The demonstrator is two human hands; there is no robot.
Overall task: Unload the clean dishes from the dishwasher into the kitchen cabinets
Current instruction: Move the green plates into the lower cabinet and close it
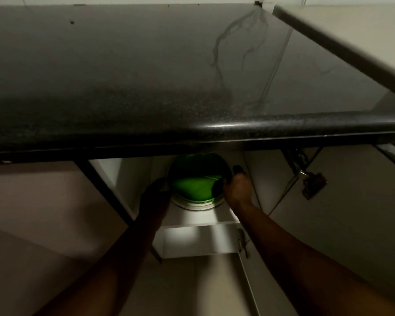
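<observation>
A dark speckled worktop [146, 76] fills the upper half of the view, and its rounded front edge runs across the middle, hiding the top of the cabinet below. At the left, under that edge, a closed pale cabinet front [32, 213] sits in shadow, with a dark upright frame strip beside it.

The left hand [154, 197] reaches into the open cabinet from the lower left. It is deep in shadow; its fingers lie against the left rim of the green plate, but whether they curl round it or only press cannot be told.

The green plate [192, 189] lies on top of a small stack of white plates [196, 205] on the white cabinet shelf [192, 216], near the shelf's front edge. The back part of the green plate is cut off by the worktop's front edge.

The right hand [234, 189] comes in from the lower right and grips the right rim of the green plate, thumb over the top surface and fingers curled round the edge.

Further right, the open cabinet door [328, 213] swings outward, with a metal hinge [310, 181] near its top. Below the shelf's front right corner a second small metal fitting [243, 244] shows on the frame. A pale floor [214, 288] shows between the two forearms.
</observation>
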